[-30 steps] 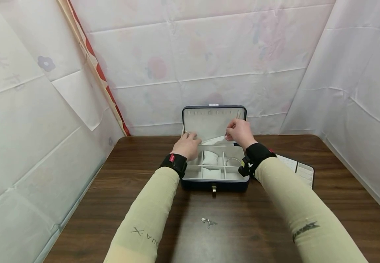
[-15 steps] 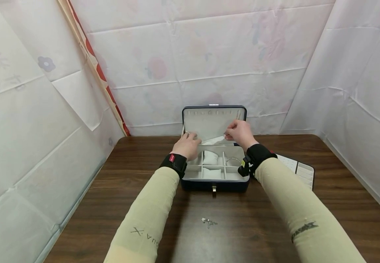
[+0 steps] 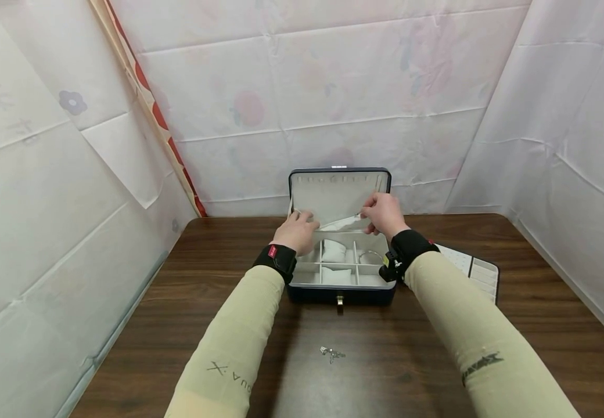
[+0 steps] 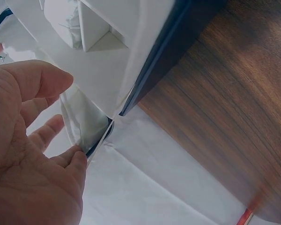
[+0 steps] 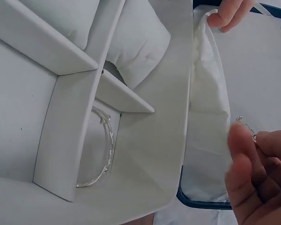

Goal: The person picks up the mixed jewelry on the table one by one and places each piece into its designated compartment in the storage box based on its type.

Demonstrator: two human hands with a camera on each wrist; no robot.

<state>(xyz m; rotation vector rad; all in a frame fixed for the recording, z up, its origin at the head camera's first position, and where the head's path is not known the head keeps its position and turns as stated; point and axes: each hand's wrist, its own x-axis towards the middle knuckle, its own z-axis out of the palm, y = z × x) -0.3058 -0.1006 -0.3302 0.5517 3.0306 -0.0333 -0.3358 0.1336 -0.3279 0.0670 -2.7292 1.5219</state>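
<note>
A dark blue jewelry box [image 3: 341, 296] stands with its lid raised; its pale inside is split into compartments. A white cloth pocket [image 5: 208, 103] crosses the lower part of the lid [image 3: 328, 197]. My left hand [image 3: 297, 231] is at the pocket's left end, its fingertips touching the cloth edge, thumb apart. Beside the pocket's right part, my right hand [image 3: 384, 213] pinches a thin silver chain [image 5: 246, 124] between thumb and index finger. Most of that chain is hidden by the fingers.
Two small white cushions [image 3: 334, 251] and a silver bangle [image 5: 107, 150] lie in the compartments. A tangle of silver jewelry [image 3: 331, 353] rests on the wooden table [image 3: 218, 278] in front. A pale compartmented tray [image 3: 482, 276] sits to the right, partly behind my arm.
My right hand has shifted slightly, and its lower fingers have spread away from the pinching fingertips. The left hand stays where it was at the pocket.
</note>
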